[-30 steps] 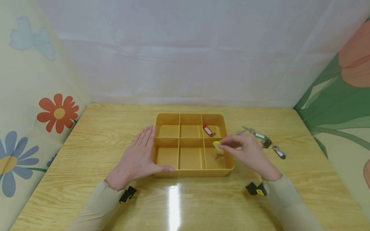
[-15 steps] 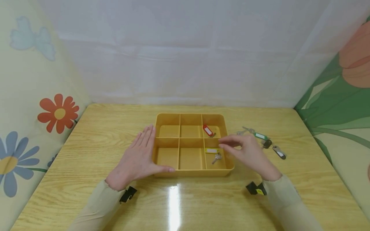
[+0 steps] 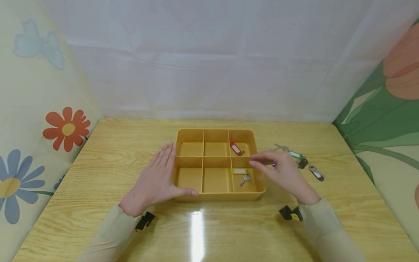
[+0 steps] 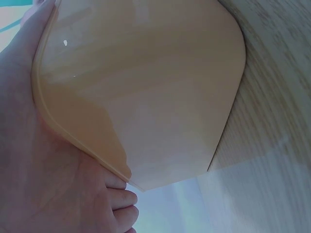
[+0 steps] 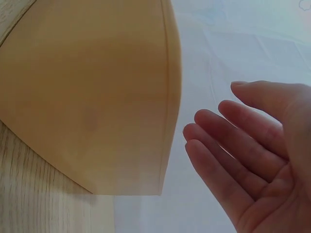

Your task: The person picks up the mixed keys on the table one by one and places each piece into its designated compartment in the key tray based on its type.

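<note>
A yellow six-compartment organizer tray (image 3: 216, 195) stands on the table. My left hand (image 3: 156, 178) rests along its left side, fingers straight, thumb over the front rim. Over the right rim hovers my right hand (image 3: 281, 171); the right wrist view shows its fingers (image 5: 233, 160) loosely bent and apart from the thumb, holding nothing. A key with a yellow tag (image 3: 240, 171) lies in the front right compartment. In the back right one is a key with a red tag (image 3: 235, 148). Keys with a green tag (image 3: 295, 154) and a black tag (image 3: 316, 173) lie right of the tray.
A dark key head (image 3: 302, 163) lies between the green and black tags. A bit of purple or blue (image 3: 274, 165) shows behind the right fingers. A white cloth (image 3: 209, 65) hangs behind the wooden table (image 3: 137, 134), with flower-patterned panels at both sides.
My right hand has let go of the yellow-tagged key, which dropped into the front right compartment. Since then that hand has shifted only slightly right. The left hand has stayed put.
</note>
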Action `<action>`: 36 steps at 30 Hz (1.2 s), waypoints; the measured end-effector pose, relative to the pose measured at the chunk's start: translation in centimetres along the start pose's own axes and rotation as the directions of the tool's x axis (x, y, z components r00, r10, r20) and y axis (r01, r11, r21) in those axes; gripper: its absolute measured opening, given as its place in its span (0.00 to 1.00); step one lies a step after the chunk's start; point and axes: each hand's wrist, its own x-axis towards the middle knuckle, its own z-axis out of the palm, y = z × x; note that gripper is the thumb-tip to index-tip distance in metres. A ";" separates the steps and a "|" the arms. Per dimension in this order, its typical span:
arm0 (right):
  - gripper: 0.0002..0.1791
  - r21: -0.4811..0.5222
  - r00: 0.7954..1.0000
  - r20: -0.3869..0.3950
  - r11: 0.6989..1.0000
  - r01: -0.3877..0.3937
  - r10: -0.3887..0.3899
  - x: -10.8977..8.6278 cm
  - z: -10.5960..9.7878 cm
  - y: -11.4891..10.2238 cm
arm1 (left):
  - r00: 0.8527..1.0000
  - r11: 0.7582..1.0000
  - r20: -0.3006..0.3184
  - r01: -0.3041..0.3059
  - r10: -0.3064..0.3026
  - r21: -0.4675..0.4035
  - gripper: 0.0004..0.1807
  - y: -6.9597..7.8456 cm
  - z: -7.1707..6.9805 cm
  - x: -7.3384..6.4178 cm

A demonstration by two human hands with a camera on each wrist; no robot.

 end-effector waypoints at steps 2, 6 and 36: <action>0.12 0.003 1.000 -0.003 1.000 -0.001 0.001 0.0 0.0 0.0 | 1.000 1.000 -0.003 0.001 -0.001 0.000 0.81 0.0 0.0 0.0; 0.12 0.006 1.000 -0.012 1.000 0.001 -0.001 0.0 -0.2 -0.1 | 1.000 1.000 -0.016 -0.001 0.001 -0.004 0.81 0.0 0.1 -0.1; 0.12 -0.040 0.995 -0.075 0.997 -0.068 0.065 -0.3 -1.9 0.1 | 1.000 1.000 -0.009 -0.003 0.003 0.002 0.82 0.0 0.1 0.0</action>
